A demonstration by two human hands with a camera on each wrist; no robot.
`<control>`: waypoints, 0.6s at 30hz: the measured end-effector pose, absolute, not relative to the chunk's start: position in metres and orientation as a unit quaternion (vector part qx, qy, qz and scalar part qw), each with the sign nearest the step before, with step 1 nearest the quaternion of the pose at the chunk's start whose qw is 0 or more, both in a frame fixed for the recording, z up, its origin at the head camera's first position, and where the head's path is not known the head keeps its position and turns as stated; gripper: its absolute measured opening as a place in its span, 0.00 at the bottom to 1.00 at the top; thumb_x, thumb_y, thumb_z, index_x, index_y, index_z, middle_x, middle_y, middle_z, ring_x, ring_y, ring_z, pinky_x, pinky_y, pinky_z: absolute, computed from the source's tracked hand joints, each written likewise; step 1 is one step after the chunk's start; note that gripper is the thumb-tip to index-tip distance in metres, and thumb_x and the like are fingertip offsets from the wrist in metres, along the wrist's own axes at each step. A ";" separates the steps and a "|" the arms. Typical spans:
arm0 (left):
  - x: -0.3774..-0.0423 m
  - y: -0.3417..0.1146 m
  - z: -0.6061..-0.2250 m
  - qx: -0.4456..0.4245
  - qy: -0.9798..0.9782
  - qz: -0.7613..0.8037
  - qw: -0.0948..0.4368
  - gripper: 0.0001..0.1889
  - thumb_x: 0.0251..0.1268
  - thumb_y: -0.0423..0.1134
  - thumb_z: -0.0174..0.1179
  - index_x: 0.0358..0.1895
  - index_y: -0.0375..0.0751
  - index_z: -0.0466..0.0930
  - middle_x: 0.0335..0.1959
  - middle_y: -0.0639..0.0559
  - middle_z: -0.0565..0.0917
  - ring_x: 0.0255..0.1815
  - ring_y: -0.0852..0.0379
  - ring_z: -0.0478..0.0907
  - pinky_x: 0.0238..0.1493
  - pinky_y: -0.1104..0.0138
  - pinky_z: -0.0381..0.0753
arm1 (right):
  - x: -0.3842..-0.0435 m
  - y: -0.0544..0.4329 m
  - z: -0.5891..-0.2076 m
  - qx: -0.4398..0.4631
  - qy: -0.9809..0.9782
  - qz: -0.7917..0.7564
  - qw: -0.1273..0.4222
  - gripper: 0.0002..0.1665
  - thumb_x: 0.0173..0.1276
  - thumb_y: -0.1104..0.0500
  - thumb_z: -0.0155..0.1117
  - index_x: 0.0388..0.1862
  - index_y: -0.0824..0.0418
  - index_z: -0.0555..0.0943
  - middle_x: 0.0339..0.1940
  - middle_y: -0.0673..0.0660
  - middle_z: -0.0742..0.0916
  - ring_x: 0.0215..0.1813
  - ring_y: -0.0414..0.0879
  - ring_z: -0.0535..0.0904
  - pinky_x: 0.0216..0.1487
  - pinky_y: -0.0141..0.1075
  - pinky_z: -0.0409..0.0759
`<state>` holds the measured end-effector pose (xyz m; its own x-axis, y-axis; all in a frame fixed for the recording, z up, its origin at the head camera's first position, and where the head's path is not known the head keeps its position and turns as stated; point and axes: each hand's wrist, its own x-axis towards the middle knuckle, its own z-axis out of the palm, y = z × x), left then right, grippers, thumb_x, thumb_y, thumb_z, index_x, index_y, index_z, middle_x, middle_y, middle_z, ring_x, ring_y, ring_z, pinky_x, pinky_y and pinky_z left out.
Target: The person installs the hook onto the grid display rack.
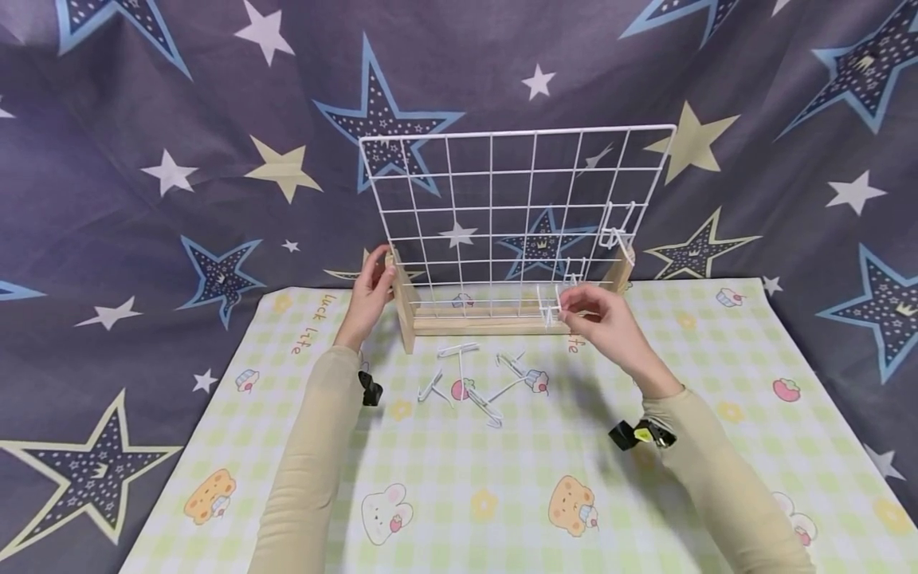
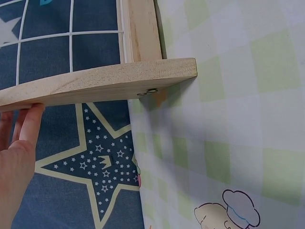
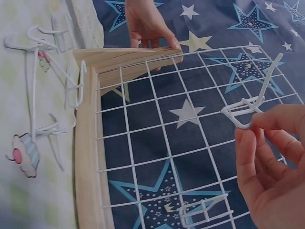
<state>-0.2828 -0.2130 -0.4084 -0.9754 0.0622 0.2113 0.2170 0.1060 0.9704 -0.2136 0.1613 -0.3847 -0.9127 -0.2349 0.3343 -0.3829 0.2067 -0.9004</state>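
Note:
A white wire grid panel stands in a wooden base with upright side boards. With its fingers at the upper part of the left side board, my left hand grips the wood. My right hand pinches a white wire hook between thumb and fingertips, in front of the grid's lower right part. In the right wrist view the held hook overlaps the grid wires, one prong sticking up. Another white hook hangs on the grid's right edge, and a further one sits lower, behind the right hand.
Several loose white hooks lie in a tangled group on the checked tablecloth before the stand. The wooden crossbar runs along the grid's foot. A dark star-patterned cloth hangs behind and at both sides.

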 end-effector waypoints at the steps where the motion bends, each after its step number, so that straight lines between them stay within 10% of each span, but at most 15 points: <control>1: -0.283 -0.213 -0.408 -0.094 -0.741 -0.662 0.059 0.25 0.78 0.37 0.45 0.74 0.41 0.56 0.63 0.31 0.69 0.56 0.46 0.71 0.58 0.46 0.73 | -0.214 0.161 -0.383 0.201 -0.774 0.598 0.062 0.09 0.63 0.74 0.63 0.43 0.72 0.79 0.36 0.60 0.84 0.38 0.46 0.80 0.36 0.28 0.80; 18: -0.284 -0.212 -0.409 -0.098 -0.736 -0.667 0.060 0.25 0.78 0.36 0.46 0.74 0.41 0.56 0.65 0.31 0.68 0.56 0.48 0.71 0.58 0.45 0.72 | -0.223 0.149 -0.348 0.220 -0.749 0.620 0.080 0.09 0.63 0.74 0.62 0.43 0.75 0.78 0.35 0.62 0.84 0.34 0.42 0.79 0.33 0.28 0.80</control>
